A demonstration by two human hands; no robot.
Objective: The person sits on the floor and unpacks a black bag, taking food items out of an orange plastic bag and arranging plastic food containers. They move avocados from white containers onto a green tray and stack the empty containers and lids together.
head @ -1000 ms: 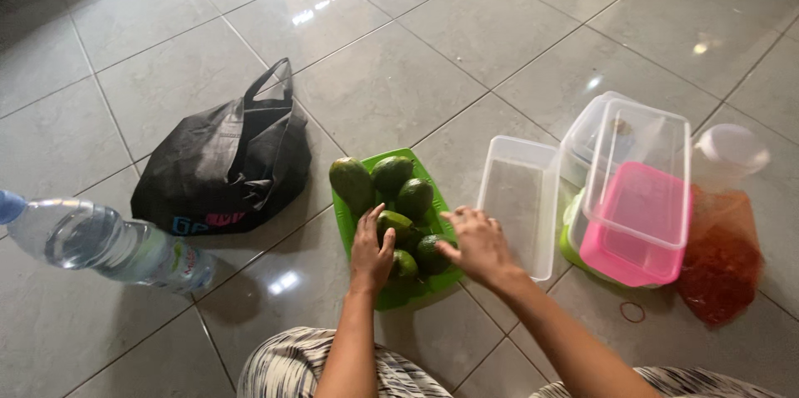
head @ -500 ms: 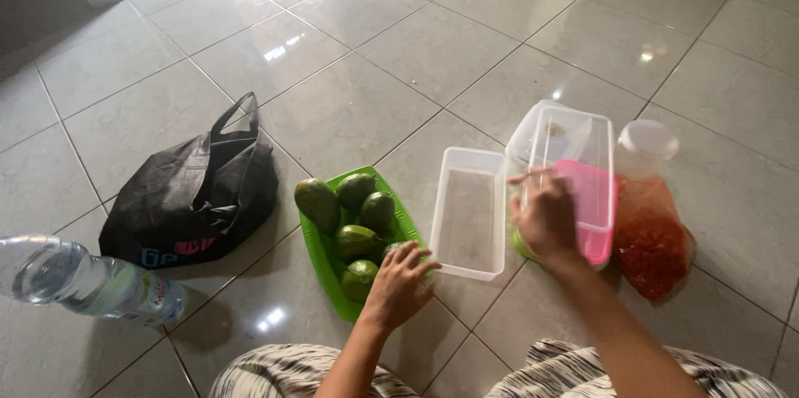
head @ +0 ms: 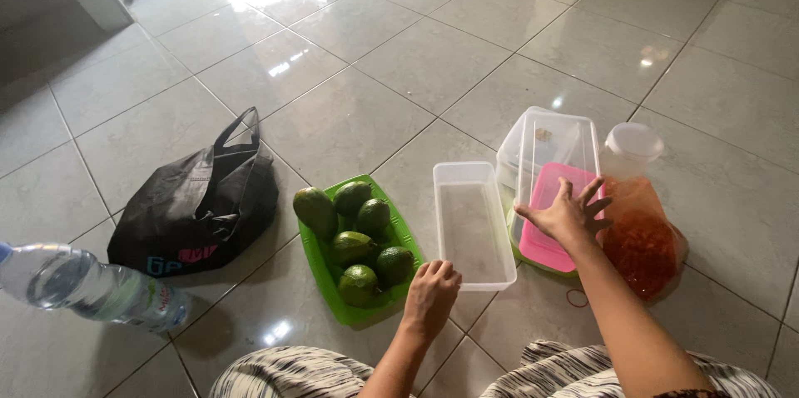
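Observation:
A green tray (head: 320,263) on the tiled floor holds several green avocados (head: 352,248). To its right lies an empty clear rectangular container (head: 471,223). My left hand (head: 430,296) rests with curled fingers at that container's near corner, beside the tray. My right hand (head: 568,215) is spread flat, fingers apart, on the pink lid (head: 541,219) of a stack of clear containers (head: 549,144). Neither hand holds anything.
A black cloth bag (head: 198,205) lies left of the tray. A clear plastic water bottle (head: 87,288) lies on its side at the far left. A bag of red contents (head: 642,236) and a small clear tub (head: 632,146) sit right of the stack. My patterned trousers (head: 283,373) show below.
My left hand moved off the avocados to the clear container's corner. My right hand moved from the tray over to the pink lid and spread flat.

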